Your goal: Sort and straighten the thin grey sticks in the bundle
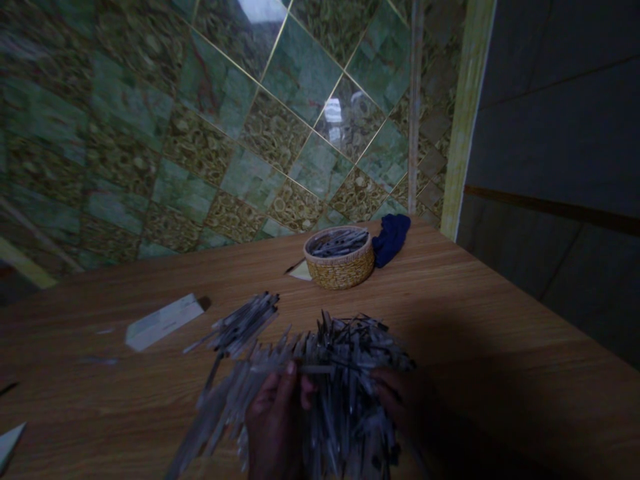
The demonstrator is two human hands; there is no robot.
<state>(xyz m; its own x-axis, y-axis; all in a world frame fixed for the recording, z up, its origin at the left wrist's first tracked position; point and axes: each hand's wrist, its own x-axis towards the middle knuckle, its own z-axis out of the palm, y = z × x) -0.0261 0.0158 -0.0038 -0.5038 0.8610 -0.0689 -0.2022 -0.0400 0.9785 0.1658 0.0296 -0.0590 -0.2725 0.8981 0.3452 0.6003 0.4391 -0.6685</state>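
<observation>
My left hand is closed, thumb on top, pinching a slim, pale, see-through stick that lies crosswise over a pile. The stick looks like a thin plastic-wrapped piece; its exact kind is unclear. Under and around both hands spreads a large loose pile of similar grey sticks, some with dark ends. My right hand is at the pile's right side in deep shadow, so its fingers are hard to make out. A smaller bundle of sticks lies beyond my left hand.
A woven basket filled with similar sticks stands toward the tiled wall. Beside it lies a dark blue cloth. A long white box rests at the left on the wooden table, and a pale paper corner shows at the left edge.
</observation>
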